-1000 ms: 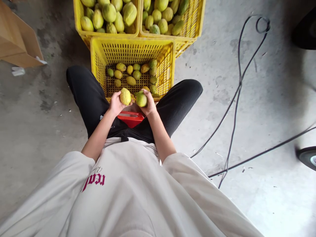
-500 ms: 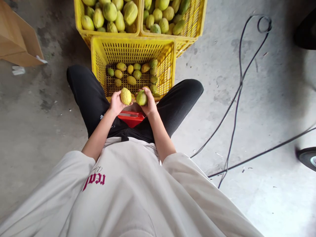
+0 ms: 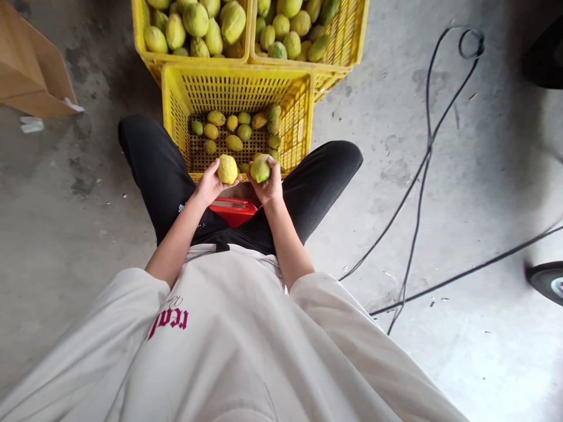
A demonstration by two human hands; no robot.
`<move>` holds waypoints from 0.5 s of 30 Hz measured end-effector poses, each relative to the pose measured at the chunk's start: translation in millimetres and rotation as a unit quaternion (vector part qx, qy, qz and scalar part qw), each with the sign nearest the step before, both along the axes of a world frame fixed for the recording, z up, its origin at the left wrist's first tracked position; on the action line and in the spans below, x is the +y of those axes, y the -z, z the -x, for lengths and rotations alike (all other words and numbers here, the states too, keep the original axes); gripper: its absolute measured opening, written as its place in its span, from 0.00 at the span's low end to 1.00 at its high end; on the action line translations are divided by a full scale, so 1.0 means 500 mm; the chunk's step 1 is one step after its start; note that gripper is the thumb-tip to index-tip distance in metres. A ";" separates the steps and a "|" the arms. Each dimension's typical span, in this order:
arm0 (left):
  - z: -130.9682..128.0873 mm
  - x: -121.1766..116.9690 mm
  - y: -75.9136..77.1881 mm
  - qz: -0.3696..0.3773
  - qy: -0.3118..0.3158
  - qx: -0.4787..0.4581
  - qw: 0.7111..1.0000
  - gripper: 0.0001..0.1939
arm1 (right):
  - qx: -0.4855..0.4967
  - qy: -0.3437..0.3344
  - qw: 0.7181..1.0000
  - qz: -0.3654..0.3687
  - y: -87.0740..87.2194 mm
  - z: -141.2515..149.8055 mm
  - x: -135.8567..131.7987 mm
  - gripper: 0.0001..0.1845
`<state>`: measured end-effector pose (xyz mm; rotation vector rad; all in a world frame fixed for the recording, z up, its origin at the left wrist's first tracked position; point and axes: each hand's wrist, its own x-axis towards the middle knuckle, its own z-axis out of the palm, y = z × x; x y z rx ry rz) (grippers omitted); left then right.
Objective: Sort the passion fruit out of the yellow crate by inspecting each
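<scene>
My left hand [image 3: 211,183] is wrapped round a yellow, slightly ridged fruit that looks like a small papaya [image 3: 227,169]. A greener papaya [image 3: 260,169] lies in my right hand [image 3: 270,184], with the fingers curled about it. Both hands are held side by side, a little apart, over the near rim of a yellow plastic crate [image 3: 237,73]. On the crate's slotted floor lie several small yellow and green papayas [image 3: 234,143], some lined up along the right wall. My hands partly hide the near end of the crate.
Beyond the crate stand two more yellow crates, left [image 3: 138,35] and right [image 3: 361,35], heaped with larger papayas. A red object [image 3: 233,212] sits between my legs. A cardboard box [image 3: 35,70] is at far left; black cables [image 3: 428,152] and a wheel [image 3: 548,281] are at right.
My right hand has moved slightly right and forward and turned its papaya. The left hand has shifted a little to the right with its fruit, still gripping it.
</scene>
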<state>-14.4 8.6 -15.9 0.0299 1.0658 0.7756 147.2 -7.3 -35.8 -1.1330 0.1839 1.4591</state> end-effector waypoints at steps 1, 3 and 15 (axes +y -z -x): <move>0.001 0.000 0.004 -0.001 -0.001 0.002 1.000 0.21 | 0.004 0.008 1.000 -0.003 -0.003 -0.002 0.000 0.03; 0.002 0.001 0.008 -0.003 -0.006 0.010 1.000 0.22 | 0.015 0.016 1.000 -0.013 -0.005 -0.005 -0.001 0.04; 0.005 0.003 0.007 -0.002 -0.002 0.013 1.000 0.22 | -0.001 -0.066 0.995 -0.070 0.007 -0.013 -0.008 0.16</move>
